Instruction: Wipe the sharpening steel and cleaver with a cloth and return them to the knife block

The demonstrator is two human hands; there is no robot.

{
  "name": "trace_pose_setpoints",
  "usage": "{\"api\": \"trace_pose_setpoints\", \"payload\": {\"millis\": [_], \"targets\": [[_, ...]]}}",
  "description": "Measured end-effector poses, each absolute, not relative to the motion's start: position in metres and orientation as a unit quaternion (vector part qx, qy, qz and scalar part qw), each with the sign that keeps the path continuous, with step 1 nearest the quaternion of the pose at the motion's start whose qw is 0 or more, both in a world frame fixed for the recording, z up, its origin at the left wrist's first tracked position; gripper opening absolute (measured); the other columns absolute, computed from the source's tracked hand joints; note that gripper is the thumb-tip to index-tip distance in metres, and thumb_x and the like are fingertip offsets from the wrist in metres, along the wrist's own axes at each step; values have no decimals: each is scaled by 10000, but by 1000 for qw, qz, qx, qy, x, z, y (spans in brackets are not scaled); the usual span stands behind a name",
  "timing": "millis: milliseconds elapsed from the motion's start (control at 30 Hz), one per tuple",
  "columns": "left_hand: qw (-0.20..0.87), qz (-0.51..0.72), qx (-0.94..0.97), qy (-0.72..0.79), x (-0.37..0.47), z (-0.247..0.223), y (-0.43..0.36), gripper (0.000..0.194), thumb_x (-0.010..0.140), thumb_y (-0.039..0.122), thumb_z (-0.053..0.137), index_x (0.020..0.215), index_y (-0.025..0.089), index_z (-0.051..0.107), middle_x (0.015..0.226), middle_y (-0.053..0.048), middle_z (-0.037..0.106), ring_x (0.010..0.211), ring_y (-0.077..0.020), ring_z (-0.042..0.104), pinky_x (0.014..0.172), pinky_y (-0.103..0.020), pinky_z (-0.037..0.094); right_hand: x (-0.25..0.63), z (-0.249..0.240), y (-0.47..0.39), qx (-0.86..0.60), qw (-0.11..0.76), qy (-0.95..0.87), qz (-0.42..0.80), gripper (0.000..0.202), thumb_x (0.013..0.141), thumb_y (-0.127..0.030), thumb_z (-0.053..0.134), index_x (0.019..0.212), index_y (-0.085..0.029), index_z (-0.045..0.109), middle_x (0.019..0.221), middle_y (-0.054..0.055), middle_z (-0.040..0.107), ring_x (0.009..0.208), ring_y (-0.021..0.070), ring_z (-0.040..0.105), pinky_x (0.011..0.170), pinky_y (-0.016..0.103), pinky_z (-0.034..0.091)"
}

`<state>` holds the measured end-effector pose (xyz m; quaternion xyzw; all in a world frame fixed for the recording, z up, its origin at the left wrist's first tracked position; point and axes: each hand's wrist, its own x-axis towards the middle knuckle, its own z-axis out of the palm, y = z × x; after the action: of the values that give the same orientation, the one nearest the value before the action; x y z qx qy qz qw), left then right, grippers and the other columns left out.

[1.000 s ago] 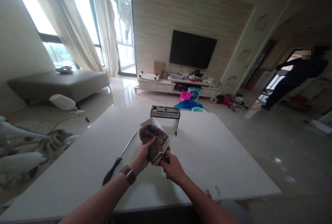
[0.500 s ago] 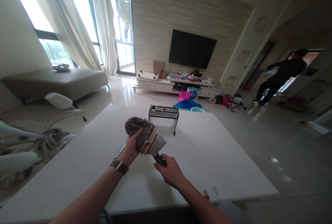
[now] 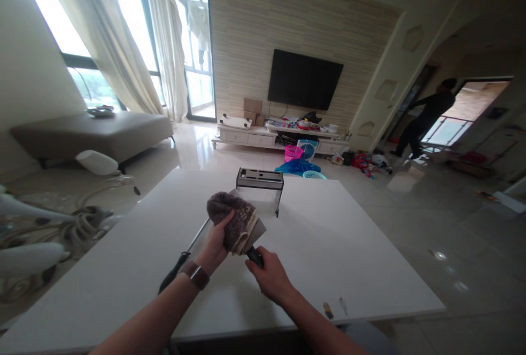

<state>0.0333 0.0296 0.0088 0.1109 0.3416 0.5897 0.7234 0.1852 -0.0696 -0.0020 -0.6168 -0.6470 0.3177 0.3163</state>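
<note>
My left hand point(image 3: 217, 237) grips a brown patterned cloth point(image 3: 236, 221), with the thumb pressed on its top. The cloth lies against a broad metal blade point(image 3: 257, 233) and covers part of it. The black handle point(image 3: 255, 257) of this scraper-like tool is closed in my right hand point(image 3: 269, 273). Both hands are above the white table point(image 3: 337, 245). Past the cloth, a metal and black frame-like device point(image 3: 259, 179) stands on the table. A long rod with a black handle point(image 3: 175, 272) lies beside my left wrist, partly hidden by it.
Two small items, one yellow and dark point(image 3: 327, 310) and one pale point(image 3: 343, 306), lie near the front edge. Hoses and white parts point(image 3: 82, 223) are at the left. A blue bag point(image 3: 298, 166) is behind the table. A person in black point(image 3: 427, 116) stands far right.
My left hand and the cloth have shifted right and slightly nearer, covering more of the blade. More of the black-handled rod shows. The person in the background has moved left.
</note>
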Motion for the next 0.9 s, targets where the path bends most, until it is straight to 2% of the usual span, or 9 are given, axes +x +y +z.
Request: {"api": "trace_pose_setpoints", "payload": {"millis": [167, 267, 633, 900], "targets": [[729, 564, 150, 358, 54, 1, 15, 334, 805, 159, 777, 1119, 96, 680, 1069, -176, 763, 876, -275, 768, 830, -392, 641, 187, -1, -69, -594, 357, -634, 344, 115, 873, -259, 621, 920, -167, 672, 752, 21, 671, 646, 141, 562, 594, 237, 355], [734, 554, 158, 361, 57, 0, 13, 336, 806, 162, 773, 1122, 99, 677, 1097, -181, 757, 909, -281, 764, 852, -393, 635, 190, 5, -72, -589, 363, -632, 349, 125, 876, -260, 622, 939, -172, 684, 763, 24, 687, 655, 150, 589, 605, 239, 381], [736, 543, 196, 353, 49, 5, 11, 429, 754, 201, 830, 1141, 104, 673, 1155, -194, 739, 956, -298, 754, 898, -407, 619, 196, 5, -79, -595, 348, -619, 375, 187, 916, -359, 599, 979, -190, 648, 691, 4, 663, 590, 151, 600, 573, 238, 414], [723, 564, 189, 352, 44, 4, 18, 401, 756, 160, 816, 1129, 103, 678, 1118, -192, 749, 916, -306, 762, 846, -419, 638, 187, 9, -77, -601, 337, -620, 376, 163, 912, -338, 580, 966, -198, 645, 636, -16, 623, 565, 149, 574, 565, 247, 397]]}}
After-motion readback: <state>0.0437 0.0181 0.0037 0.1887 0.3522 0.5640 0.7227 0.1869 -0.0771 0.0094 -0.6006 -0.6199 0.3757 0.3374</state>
